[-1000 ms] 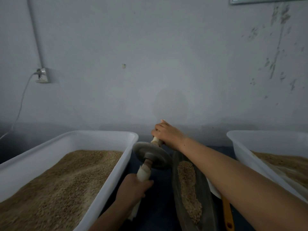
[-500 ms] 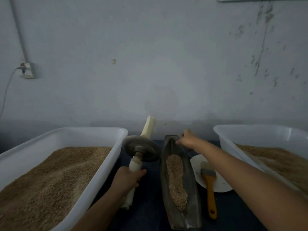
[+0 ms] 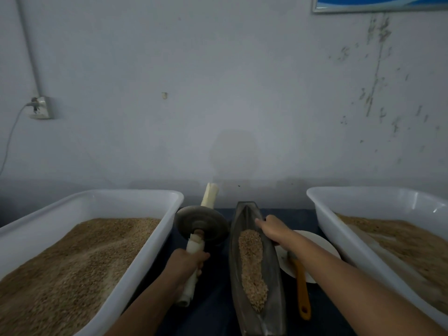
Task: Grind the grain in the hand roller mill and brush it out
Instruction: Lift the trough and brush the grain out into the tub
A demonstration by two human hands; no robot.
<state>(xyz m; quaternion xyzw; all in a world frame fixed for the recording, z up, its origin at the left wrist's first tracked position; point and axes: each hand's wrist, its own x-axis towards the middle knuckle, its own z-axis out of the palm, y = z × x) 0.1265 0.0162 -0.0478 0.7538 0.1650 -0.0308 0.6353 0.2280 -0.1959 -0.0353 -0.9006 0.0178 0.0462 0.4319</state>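
Now we hold the roller (image 3: 202, 225) up in the air with our left hand (image 3: 188, 264). Our fingers wrap tight round the near white handle (image 3: 191, 272). The dark round wheel (image 3: 201, 224) sits in the middle of the stick, and the far handle (image 3: 210, 195) points up toward the wall (image 3: 218, 81). The roller is just to the left of the trough (image 3: 254, 270), not in it.

Our right hand (image 3: 272, 229) rests on the right edge of the trough, near its far end. We cannot tell if the fingers curl round the edge or just lie on it.

A long pile of grain (image 3: 252, 265) lies inside the trough. A brush (image 3: 301, 284) with an orange handle lies to the right of the trough, partly on a white plate (image 3: 322, 246).

A big white tub (image 3: 135, 251) full of grain sits on the left. Another tub (image 3: 339, 229) with grain sits on the right.
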